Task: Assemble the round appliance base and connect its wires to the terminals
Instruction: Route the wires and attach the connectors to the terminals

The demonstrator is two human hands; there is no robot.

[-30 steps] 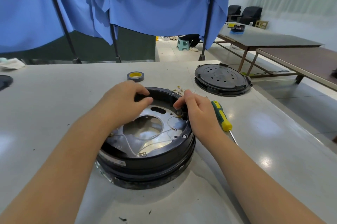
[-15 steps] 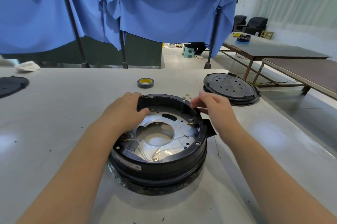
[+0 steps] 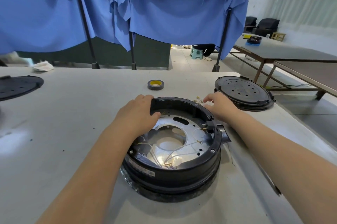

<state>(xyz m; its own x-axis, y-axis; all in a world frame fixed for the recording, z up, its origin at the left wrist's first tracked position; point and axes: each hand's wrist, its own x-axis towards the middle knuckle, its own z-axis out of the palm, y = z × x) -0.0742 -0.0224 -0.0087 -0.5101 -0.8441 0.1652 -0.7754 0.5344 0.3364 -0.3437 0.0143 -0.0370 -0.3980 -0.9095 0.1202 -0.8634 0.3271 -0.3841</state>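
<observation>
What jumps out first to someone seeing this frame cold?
The round black appliance base with a shiny metal plate and loose white wires inside sits mid-table; the left hand grips its far-left rim. The right hand reaches past the far-right rim toward small brass-coloured terminals on the white table. Behind are a grey tape roll with a yellow core and a flat black round cover.

Appliance base (image 3: 173, 151) on table (image 3: 73, 114), wires (image 3: 175, 152) inside; tape roll (image 3: 155, 84) behind; lid (image 3: 242, 92) far right.
</observation>
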